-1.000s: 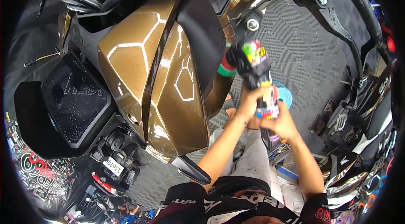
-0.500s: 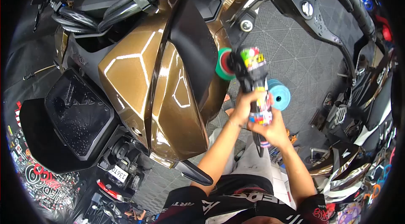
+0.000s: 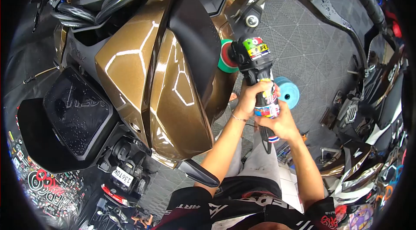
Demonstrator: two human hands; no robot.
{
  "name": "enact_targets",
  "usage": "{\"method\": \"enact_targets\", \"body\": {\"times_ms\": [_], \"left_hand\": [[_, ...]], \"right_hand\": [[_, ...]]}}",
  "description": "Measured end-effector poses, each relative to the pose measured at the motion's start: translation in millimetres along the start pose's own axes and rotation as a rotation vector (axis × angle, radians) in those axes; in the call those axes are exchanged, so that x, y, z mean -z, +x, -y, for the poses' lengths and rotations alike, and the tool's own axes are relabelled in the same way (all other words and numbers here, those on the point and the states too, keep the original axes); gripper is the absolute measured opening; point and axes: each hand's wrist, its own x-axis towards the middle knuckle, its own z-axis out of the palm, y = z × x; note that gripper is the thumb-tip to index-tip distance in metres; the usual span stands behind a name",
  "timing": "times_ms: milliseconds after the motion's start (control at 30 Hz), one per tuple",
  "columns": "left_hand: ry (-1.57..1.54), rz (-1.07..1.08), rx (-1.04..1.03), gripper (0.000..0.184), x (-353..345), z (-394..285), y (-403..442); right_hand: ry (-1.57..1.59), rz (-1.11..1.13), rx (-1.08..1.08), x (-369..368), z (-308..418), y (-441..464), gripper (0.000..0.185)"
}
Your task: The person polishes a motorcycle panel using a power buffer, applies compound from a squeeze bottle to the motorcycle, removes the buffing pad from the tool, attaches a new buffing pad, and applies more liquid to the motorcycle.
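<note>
Both my hands hold a black polisher (image 3: 255,63) covered with bright stickers. My left hand (image 3: 248,102) is wrapped round its body just behind the head. Lower down, my right hand (image 3: 282,122) grips the rear of the body, where a cord hangs below. The polisher's green and red pad (image 3: 227,58) is turned sideways against, or very close to, the side of a scooter's glossy bronze bodywork (image 3: 171,78). Whether the pad is spinning I cannot tell. A matte black panel (image 3: 195,35) lies beside the bronze one.
A light blue cylinder (image 3: 287,92) stands on the grey patterned floor (image 3: 299,41) behind my hands. At the left is a dark windscreen (image 3: 78,117) with water drops. Another scooter (image 3: 359,160) stands at the right, and a black brake lever (image 3: 333,17) crosses the upper right.
The view has shifted slightly, with the scooter a little farther left. The polisher has moved slightly up and left along the bodywork, both hands still round it.
</note>
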Motion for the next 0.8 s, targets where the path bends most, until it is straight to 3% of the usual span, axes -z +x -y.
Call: {"method": "enact_targets", "body": {"times_ms": [33,100,167,200,267,333,467,500,533,567,600,667,733,800], "left_hand": [[0.098,0.047,-0.034,0.039,6,2,-1],[0.075,0.05,-0.006,0.039,13,11,-6],[0.123,-0.005,0.067,0.041,19,25,-18],[0.042,-0.054,0.09,0.042,20,41,-29],[0.133,0.025,-0.052,0.039,11,49,-58],[0.015,-0.019,-0.194,0.023,-6,62,-80],[-0.051,-0.01,-0.157,0.024,-4,67,-54],[0.094,-0.119,-0.192,0.026,-1,56,-37],[0.078,-0.216,-0.168,0.022,-10,44,-17],[0.049,-0.049,-0.11,0.019,-6,26,4],[0.106,-0.047,-0.057,0.036,-8,15,22],[0.137,-0.058,-0.09,0.034,-19,-9,32],[-0.064,-0.084,-0.1,0.017,-19,-2,23],[-0.034,-0.079,-0.097,0.018,11,32,3]], "right_hand": [[0.027,0.012,0.014,-1,-2,1,0.038],[0.062,0.015,0.022,-3,-4,-4,0.033],[-0.013,-0.052,0.066,-4,-10,-17,0.041],[-0.086,-0.043,0.001,1,-14,-28,0.058],[-0.124,0.165,-0.183,17,-19,-46,0.077],[-0.266,0.1,0.055,23,-14,-64,0.058],[-0.193,0.092,0.07,34,-18,-46,0.062],[-0.21,0.132,-0.003,38,-17,-32,0.079],[-0.185,-0.026,0.008,34,-24,-22,0.07],[-0.132,0.013,-0.115,30,4,-6,0.064],[-0.056,-0.04,-0.134,28,14,7,0.059],[-0.02,0.087,-0.153,30,42,24,0.054],[-0.026,0.083,-0.098,26,34,16,0.052],[-0.142,0.011,-0.02,18,11,-6,0.047]]}}
